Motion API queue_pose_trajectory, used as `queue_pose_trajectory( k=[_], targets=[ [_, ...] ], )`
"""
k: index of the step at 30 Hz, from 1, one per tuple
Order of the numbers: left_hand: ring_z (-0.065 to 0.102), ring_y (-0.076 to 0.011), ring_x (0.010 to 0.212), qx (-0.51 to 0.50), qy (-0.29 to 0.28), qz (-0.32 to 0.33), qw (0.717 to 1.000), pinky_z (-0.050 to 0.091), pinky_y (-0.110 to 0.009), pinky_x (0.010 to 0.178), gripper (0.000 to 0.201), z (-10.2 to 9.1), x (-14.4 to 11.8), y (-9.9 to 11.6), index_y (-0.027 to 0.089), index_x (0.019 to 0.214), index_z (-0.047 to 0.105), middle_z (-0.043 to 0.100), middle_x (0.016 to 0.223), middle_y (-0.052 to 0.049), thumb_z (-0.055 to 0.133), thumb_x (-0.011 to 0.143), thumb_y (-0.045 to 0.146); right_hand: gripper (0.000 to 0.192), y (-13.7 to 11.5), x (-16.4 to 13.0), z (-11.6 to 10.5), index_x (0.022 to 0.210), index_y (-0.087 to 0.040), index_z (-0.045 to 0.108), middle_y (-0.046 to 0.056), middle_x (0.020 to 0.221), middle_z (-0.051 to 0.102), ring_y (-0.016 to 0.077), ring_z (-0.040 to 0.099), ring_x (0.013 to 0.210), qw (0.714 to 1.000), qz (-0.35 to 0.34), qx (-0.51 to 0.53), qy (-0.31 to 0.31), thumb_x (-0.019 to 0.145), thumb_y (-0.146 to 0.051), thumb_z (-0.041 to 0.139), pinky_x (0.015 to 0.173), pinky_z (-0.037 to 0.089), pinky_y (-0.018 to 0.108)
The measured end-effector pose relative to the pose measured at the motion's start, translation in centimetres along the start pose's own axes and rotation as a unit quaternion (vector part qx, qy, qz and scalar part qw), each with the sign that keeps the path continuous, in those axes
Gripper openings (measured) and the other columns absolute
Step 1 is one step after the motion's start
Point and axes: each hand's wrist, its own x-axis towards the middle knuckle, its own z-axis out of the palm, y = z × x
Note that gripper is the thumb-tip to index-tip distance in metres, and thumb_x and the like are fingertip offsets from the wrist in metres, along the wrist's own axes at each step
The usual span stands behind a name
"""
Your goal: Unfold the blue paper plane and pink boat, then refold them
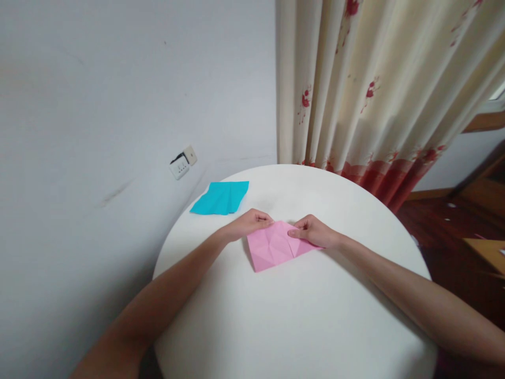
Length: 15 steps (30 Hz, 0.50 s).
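A pink sheet of paper [272, 247], creased and partly folded, is in front of me over the white table. My left hand [254, 222] pinches its upper left edge, with the thumb and fingers closed on it. On the other side, my right hand [311, 230] grips the upper right part, its thumb lying on top of the paper. Some fingers of both hands are hidden. Beyond my left hand lies a blue sheet of paper [221, 198], creased and spread out.
The round white table [244, 321] stands against a white wall with a socket [180, 167] low on it. A cream curtain [355, 79] with red flowers hangs behind the table. A wooden piece of furniture [487, 252] is at the right over a dark red floor.
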Motion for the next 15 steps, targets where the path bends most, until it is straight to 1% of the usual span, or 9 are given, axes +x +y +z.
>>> queue_pose_trajectory(
  k=[2,3,6,10,13,15],
  targets=[
    [0.06,-0.0164,0.071,-0.008,-0.016,-0.005,1.0,0.042,-0.024,0.063,0.042,-0.4,-0.1,-0.1,0.011,0.084,0.073,0.071,0.08,-0.006,0.076,0.075,0.051,0.049,0.4,0.1,-0.2,0.059,-0.015,0.061,-0.005,0.048,0.045,0.0068,0.032,0.043,1.0,-0.004,0.012,0.009,0.069,-0.061,0.074,0.043,0.02,0.023],
    [0.061,-0.0165,0.071,-0.012,-0.015,-0.004,1.0,0.042,-0.024,0.063,0.042,-0.5,-0.1,-0.2,0.011,0.083,0.073,0.071,0.081,-0.007,0.076,0.075,0.052,0.049,0.5,0.1,-0.3,0.059,-0.015,0.061,-0.005,0.048,0.045,0.0068,0.032,0.043,1.0,-0.005,0.017,0.013,0.069,-0.061,0.074,0.043,0.019,0.023],
    [0.062,-0.0165,0.074,-0.033,0.009,0.007,0.999,0.042,-0.024,0.065,0.043,-0.7,0.1,-0.7,0.01,0.087,0.073,0.072,0.086,-0.008,0.078,0.074,0.051,0.05,0.6,0.2,-0.5,0.061,-0.015,0.062,-0.005,0.049,0.046,0.0073,0.033,0.044,0.999,-0.005,0.03,0.034,0.067,-0.062,0.075,0.044,0.021,0.023],
    [0.064,-0.0163,0.077,-0.093,0.047,0.015,0.994,0.044,-0.024,0.067,0.053,-0.2,0.7,-1.3,0.011,0.108,0.069,0.071,0.097,-0.011,0.079,0.074,0.05,0.051,0.4,0.3,-0.5,0.058,-0.015,0.061,-0.004,0.05,0.046,0.0078,0.035,0.045,0.997,-0.011,0.039,0.065,0.065,-0.063,0.077,0.044,0.024,0.023],
    [0.063,-0.0147,0.075,-0.128,0.068,0.022,0.989,0.043,-0.023,0.064,0.063,0.6,0.9,-1.5,0.015,0.126,0.06,0.07,0.097,-0.009,0.076,0.077,0.052,0.051,0.4,0.4,-0.5,0.061,-0.015,0.063,-0.003,0.052,0.049,0.0085,0.037,0.046,0.995,-0.019,0.056,0.082,0.065,-0.064,0.076,0.045,0.026,0.024],
    [0.064,-0.0153,0.08,-0.136,0.083,0.037,0.987,0.043,-0.022,0.066,0.068,1.0,1.1,-1.8,0.018,0.134,0.054,0.069,0.098,-0.007,0.075,0.079,0.052,0.051,0.4,0.6,-0.5,0.063,-0.015,0.064,-0.003,0.053,0.051,0.0089,0.038,0.047,0.992,-0.025,0.07,0.102,0.064,-0.064,0.077,0.046,0.026,0.024]
  ],
)
